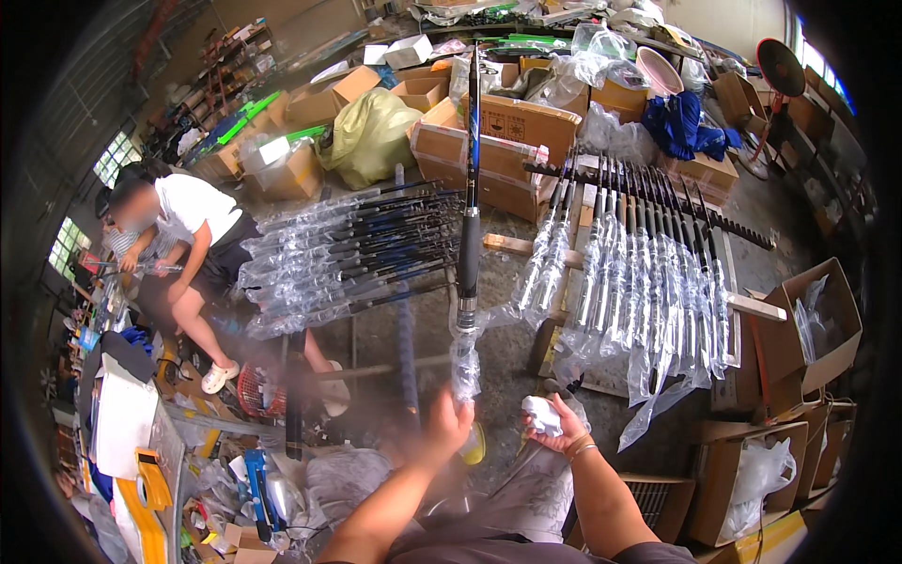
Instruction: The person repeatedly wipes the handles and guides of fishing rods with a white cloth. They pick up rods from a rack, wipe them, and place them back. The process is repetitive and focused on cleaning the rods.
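Observation:
An upright fishing rod (pixel 469 235), black with a blue section, stands in front of me. Clear plastic wraps its lower end, and my left hand (pixel 445 429) is closed round that wrapped butt. In my right hand (pixel 567 430), fingers curled, sits a crumpled white cloth (pixel 542 415), apart from the rod. To the right, a row of plastic-wrapped fishing rods (pixel 648 291) leans on a dark notched rack (pixel 752 234). Another stack of wrapped rods (pixel 310 268) lies sideways on the left.
A person in a white top (pixel 202 209) sits at the left, near a red basket (pixel 261 390). Cardboard boxes (pixel 507 136) and a yellowish sack (pixel 371 138) crowd the far side. More open cartons (pixel 810 324) stand at the right, with a fan (pixel 781 68) behind.

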Demonstrator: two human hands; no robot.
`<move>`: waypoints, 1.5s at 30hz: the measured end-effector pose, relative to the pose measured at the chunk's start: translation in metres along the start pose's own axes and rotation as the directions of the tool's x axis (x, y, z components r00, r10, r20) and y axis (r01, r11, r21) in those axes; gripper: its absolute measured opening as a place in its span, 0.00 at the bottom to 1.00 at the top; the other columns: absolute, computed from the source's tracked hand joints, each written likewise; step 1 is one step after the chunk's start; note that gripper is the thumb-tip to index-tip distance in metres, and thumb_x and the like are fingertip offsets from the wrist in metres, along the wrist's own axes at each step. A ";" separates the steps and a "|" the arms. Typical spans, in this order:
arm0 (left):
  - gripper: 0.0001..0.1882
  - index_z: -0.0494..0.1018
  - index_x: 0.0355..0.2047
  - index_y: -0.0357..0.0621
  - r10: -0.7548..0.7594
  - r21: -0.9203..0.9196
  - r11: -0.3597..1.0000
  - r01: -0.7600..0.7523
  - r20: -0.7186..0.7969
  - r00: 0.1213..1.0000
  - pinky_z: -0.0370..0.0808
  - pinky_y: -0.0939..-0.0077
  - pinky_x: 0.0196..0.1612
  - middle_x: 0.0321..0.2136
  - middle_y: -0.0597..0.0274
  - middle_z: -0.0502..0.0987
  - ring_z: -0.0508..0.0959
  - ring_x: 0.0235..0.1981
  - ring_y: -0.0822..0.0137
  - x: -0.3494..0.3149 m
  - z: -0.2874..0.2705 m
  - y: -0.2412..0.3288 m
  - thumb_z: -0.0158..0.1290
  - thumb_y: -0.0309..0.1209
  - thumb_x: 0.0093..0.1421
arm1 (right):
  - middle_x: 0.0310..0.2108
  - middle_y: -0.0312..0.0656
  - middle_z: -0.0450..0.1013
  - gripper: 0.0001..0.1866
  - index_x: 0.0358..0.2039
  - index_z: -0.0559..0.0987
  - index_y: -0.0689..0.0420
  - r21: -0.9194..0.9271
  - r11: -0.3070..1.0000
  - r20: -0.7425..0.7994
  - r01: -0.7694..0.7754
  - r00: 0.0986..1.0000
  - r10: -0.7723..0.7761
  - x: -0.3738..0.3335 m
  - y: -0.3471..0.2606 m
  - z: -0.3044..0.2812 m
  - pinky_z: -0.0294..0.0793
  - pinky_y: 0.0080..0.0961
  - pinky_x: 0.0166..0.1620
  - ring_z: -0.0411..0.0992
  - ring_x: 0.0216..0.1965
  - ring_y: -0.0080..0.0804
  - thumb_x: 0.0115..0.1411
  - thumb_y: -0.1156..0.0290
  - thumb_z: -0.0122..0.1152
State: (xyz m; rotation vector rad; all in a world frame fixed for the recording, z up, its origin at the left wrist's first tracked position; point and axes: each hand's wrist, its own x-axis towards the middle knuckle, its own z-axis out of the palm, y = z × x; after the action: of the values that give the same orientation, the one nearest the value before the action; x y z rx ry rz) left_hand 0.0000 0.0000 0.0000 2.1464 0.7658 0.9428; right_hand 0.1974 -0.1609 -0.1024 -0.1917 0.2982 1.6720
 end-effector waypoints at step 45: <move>0.09 0.68 0.41 0.39 -0.295 -0.422 0.755 0.502 0.464 0.835 0.65 0.83 0.18 0.19 0.71 0.66 0.66 0.15 0.80 0.132 0.053 0.053 0.50 0.28 0.61 | 0.49 0.47 0.70 0.28 0.56 0.68 0.56 0.012 0.999 -0.005 0.034 0.999 -0.034 -0.015 -0.003 -0.005 0.77 0.41 0.43 0.72 0.45 0.44 0.64 0.48 0.45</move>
State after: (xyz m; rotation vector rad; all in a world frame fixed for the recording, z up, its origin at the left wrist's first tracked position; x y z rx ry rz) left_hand 0.1298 0.0454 0.0648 1.5080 0.6464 0.4183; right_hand 0.2021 -0.1760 -0.1030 -0.1905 0.3069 1.6364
